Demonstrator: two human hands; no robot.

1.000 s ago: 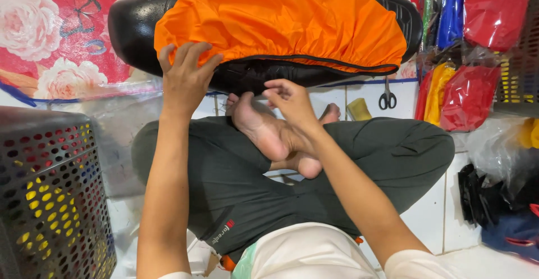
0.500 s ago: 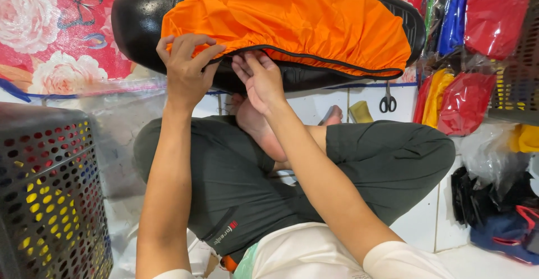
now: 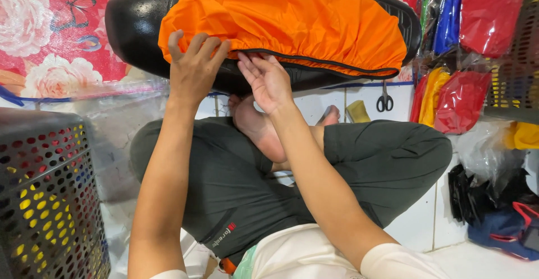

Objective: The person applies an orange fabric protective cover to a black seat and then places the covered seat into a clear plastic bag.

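Left hand: I log the left hand (image 3: 193, 68) raised against the near edge of the orange cover (image 3: 286, 23), fingers curled over the hem and pinching the fabric against the seat.
Right hand: the right hand (image 3: 269, 82) sits just beside the left, fingers extended and pressed to the dark piped hem of the cover; I cannot tell whether it pinches the fabric or only pushes on it.
Orange cover: stretched over most of the black seat (image 3: 135, 23), its elastic hem running along the seat's lower side; the seat's left end and right tip remain bare.
Black seat: a long padded seat lying across the top of my view, just beyond the crossed legs, against a red flowered cloth (image 3: 50, 37).
Legs: crossed on the white tiled floor (image 3: 421, 223), in dark grey trousers (image 3: 224, 183), a bare foot (image 3: 258, 127) directly under the hands.
Scissors: a pair of scissors (image 3: 384, 99) lies under the seat's right end, beside a small yellow item.
Left side: a perforated dark basket (image 3: 45, 200) with yellow contents showing through its holes.
Right side: packets in red, blue and yellow plastic (image 3: 460, 99), with dark bags lower down.
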